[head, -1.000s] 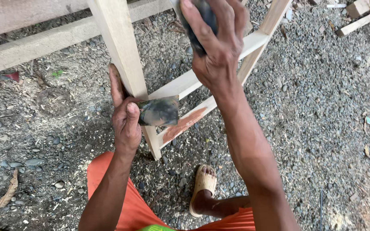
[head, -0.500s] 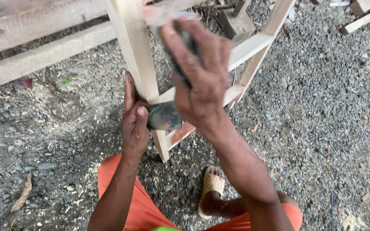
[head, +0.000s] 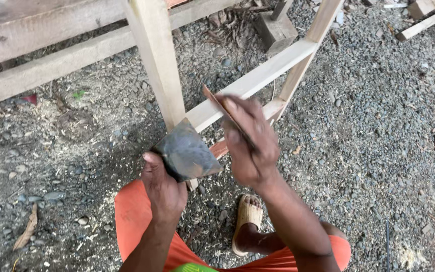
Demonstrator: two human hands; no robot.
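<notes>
Lowering, right hand (head: 250, 151) now beside dark scraper (head: 186, 151).

Gravel ground (head: 378, 166) carries all: wooden frame (head: 157, 65) at 12 o'clock, dry leaf (head: 27, 227) at 8, sandalled foot (head: 246, 217) at 6.

Grey gravel ground (head: 378, 151) strewn with sawdust, dry leaves (head: 27, 229), daylight.
</notes>
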